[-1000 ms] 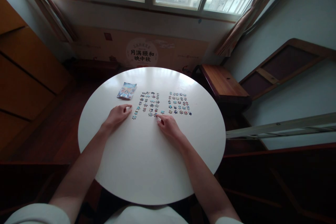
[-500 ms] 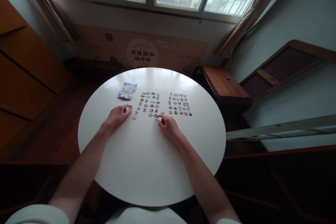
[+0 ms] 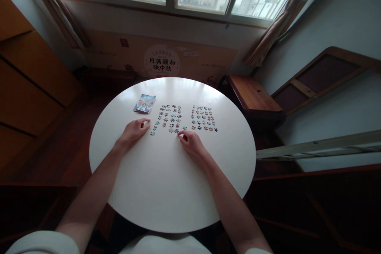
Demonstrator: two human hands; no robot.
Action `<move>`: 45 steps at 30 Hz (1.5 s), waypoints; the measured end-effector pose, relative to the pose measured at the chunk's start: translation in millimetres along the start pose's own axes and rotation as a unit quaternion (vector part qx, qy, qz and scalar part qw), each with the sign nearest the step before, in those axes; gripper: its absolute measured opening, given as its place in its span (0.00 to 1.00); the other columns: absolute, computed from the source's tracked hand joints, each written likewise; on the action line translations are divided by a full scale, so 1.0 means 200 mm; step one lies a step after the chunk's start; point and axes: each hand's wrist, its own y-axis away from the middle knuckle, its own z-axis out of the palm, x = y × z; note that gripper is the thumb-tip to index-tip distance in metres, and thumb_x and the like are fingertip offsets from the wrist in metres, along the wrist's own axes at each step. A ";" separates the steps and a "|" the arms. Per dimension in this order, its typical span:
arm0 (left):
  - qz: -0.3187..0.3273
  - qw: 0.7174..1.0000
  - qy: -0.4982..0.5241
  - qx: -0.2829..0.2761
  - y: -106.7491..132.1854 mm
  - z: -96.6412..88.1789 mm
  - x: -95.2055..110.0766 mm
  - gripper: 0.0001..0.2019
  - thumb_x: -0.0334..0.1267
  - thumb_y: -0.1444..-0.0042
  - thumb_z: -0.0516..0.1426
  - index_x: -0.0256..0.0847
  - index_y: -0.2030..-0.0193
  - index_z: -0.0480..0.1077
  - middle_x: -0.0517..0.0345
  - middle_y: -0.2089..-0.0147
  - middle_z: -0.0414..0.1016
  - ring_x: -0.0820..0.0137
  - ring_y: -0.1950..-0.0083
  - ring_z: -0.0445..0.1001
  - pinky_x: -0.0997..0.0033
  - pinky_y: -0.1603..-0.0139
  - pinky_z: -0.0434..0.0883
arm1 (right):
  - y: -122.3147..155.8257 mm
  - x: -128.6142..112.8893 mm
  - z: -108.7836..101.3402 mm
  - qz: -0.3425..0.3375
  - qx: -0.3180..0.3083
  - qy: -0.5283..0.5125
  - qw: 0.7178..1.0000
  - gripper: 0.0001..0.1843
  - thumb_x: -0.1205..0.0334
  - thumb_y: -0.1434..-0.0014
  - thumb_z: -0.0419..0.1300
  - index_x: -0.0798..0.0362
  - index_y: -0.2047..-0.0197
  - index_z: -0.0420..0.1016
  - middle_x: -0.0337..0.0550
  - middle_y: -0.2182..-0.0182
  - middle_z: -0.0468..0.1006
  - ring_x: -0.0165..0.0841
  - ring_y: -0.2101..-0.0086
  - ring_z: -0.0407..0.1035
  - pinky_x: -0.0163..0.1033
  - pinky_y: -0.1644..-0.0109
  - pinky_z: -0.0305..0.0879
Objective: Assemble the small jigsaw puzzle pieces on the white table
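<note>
- Drawn slightly back since the first frame, the bare right hand (image 3: 192, 141) now leaves more of a small blue knobbed jigsaw piece (image 3: 177, 131) in sight; the bare left hand (image 3: 133, 130) looks unmoved.
- That blue piece lies on the round glossy white desk (image 3: 160, 182), at the near edge of a left-hand block of small multicoloured jigsaw pieces (image 3: 172, 120), just beyond the right fingertips.
- Right hand: loosely curled, thumb and forefinger close together; I cannot tell whether anything is pinched there, or whether a fingertip touches the piece.
- Left hand: resting left of the same block, thumb and forefinger parted, nothing visible between them.
- A second multicoloured block of jigsaw pieces (image 3: 198, 117) sits to the right, in rough rows; a blue-and-orange printed packet (image 3: 144, 103) lies beyond the left hand.
- Handling well, I judge, means one light fingertip on a single piece, sliding it flat, since neighbours lie near enough to be knocked; keeping the wrist low and behind the rows should help.
</note>
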 end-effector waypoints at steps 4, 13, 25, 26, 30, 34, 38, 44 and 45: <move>0.004 1.000 0.001 0.004 0.00 0.00 0.00 0.20 0.49 0.44 0.54 0.45 0.49 0.75 0.59 0.72 0.73 0.70 0.73 0.68 0.72 0.71 0.58 | 0.00 0.01 0.00 -0.006 0.004 -0.007 1.000 0.11 0.67 0.42 0.55 0.52 0.61 0.78 0.36 0.76 0.73 0.28 0.74 0.64 0.32 0.63 0.57; 0.096 0.990 0.091 0.048 0.02 0.04 0.05 0.15 0.45 0.43 0.54 0.40 0.57 0.77 0.56 0.66 0.73 0.72 0.69 0.69 0.73 0.64 0.66 | 0.00 0.00 0.00 0.003 -0.003 0.000 1.000 0.11 0.67 0.42 0.55 0.52 0.60 0.78 0.37 0.75 0.74 0.28 0.73 0.65 0.32 0.62 0.58; 0.066 0.993 0.094 0.017 0.03 0.06 0.10 0.12 0.44 0.50 0.59 0.43 0.61 0.77 0.58 0.63 0.74 0.70 0.65 0.73 0.73 0.63 0.66 | 0.00 0.01 0.01 -0.004 0.005 -0.017 1.000 0.11 0.67 0.43 0.55 0.52 0.61 0.78 0.37 0.76 0.73 0.28 0.75 0.64 0.32 0.65 0.57; 0.067 0.993 0.097 0.014 0.03 0.06 0.10 0.12 0.44 0.51 0.59 0.43 0.61 0.76 0.58 0.62 0.74 0.70 0.65 0.73 0.73 0.63 0.66 | 0.00 0.01 0.01 -0.004 0.005 -0.017 1.000 0.11 0.68 0.43 0.55 0.52 0.61 0.78 0.37 0.77 0.73 0.28 0.75 0.64 0.32 0.65 0.57; 0.079 0.991 0.111 0.009 0.03 0.07 0.09 0.14 0.45 0.52 0.60 0.42 0.60 0.76 0.57 0.62 0.73 0.69 0.64 0.73 0.72 0.62 0.67 | 0.00 0.00 0.00 -0.003 0.004 -0.018 1.000 0.10 0.67 0.43 0.55 0.52 0.62 0.78 0.36 0.77 0.73 0.28 0.75 0.64 0.32 0.65 0.57; 0.064 0.990 0.125 0.025 0.02 0.09 0.08 0.13 0.44 0.53 0.61 0.40 0.63 0.75 0.57 0.64 0.72 0.70 0.65 0.72 0.72 0.62 0.68 | 0.00 0.00 0.00 -0.004 0.005 -0.018 1.000 0.10 0.67 0.43 0.55 0.52 0.62 0.78 0.37 0.76 0.73 0.28 0.75 0.64 0.32 0.64 0.57; 0.041 0.991 0.125 0.028 0.01 0.09 0.09 0.11 0.43 0.53 0.60 0.39 0.65 0.75 0.56 0.62 0.72 0.70 0.66 0.73 0.72 0.62 0.68 | 0.00 0.01 0.01 -0.009 0.007 -0.015 1.000 0.10 0.67 0.43 0.55 0.52 0.62 0.78 0.37 0.77 0.73 0.28 0.74 0.64 0.32 0.64 0.57; 0.026 0.992 0.118 0.030 0.01 0.10 0.09 0.11 0.43 0.54 0.61 0.40 0.66 0.74 0.57 0.65 0.74 0.69 0.66 0.73 0.71 0.63 0.67 | 0.00 0.01 0.01 -0.007 0.006 -0.018 1.000 0.10 0.67 0.43 0.56 0.52 0.61 0.78 0.37 0.76 0.74 0.28 0.75 0.64 0.32 0.64 0.57; 0.019 0.991 0.131 0.029 0.01 0.10 0.09 0.11 0.43 0.54 0.61 0.40 0.66 0.74 0.58 0.67 0.75 0.69 0.67 0.73 0.71 0.63 0.67 | 0.00 0.01 0.01 -0.007 0.007 -0.019 1.000 0.10 0.67 0.43 0.56 0.52 0.61 0.78 0.37 0.76 0.74 0.28 0.75 0.64 0.32 0.64 0.57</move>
